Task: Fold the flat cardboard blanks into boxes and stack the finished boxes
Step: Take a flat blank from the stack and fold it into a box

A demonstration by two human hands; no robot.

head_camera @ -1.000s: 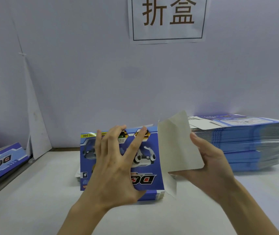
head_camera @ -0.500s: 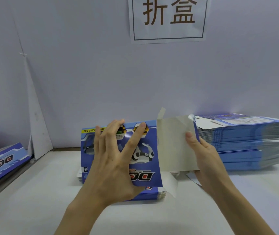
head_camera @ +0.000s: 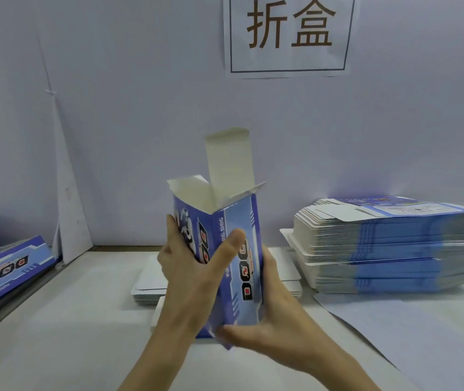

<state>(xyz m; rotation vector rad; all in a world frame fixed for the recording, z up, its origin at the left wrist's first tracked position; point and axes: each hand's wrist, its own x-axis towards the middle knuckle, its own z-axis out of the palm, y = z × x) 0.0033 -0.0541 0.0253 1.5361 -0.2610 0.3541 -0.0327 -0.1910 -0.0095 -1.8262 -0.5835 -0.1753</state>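
A blue printed cardboard box (head_camera: 242, 249) stands upright in both my hands above the table, opened into a tube with its white top flaps standing up. My left hand (head_camera: 188, 266) grips its left side, thumb across the front panel. My right hand (head_camera: 270, 325) holds the lower right corner from below and behind. A thin pile of flat blanks (head_camera: 149, 280) lies white side up on the table behind the box. A tall stack of flat blue blanks (head_camera: 394, 244) sits at the right.
Finished blue boxes (head_camera: 5, 269) lie at the far left beyond a table seam. A white cardboard wedge (head_camera: 67, 215) leans in the left corner. A paper sign (head_camera: 290, 35) hangs on the wall. A pale sheet (head_camera: 394, 334) lies on the table at right.
The blank that my left hand pressed flat while my right hand folded its grey panel is now lifted off the pile and opened into an upright box held in both hands.
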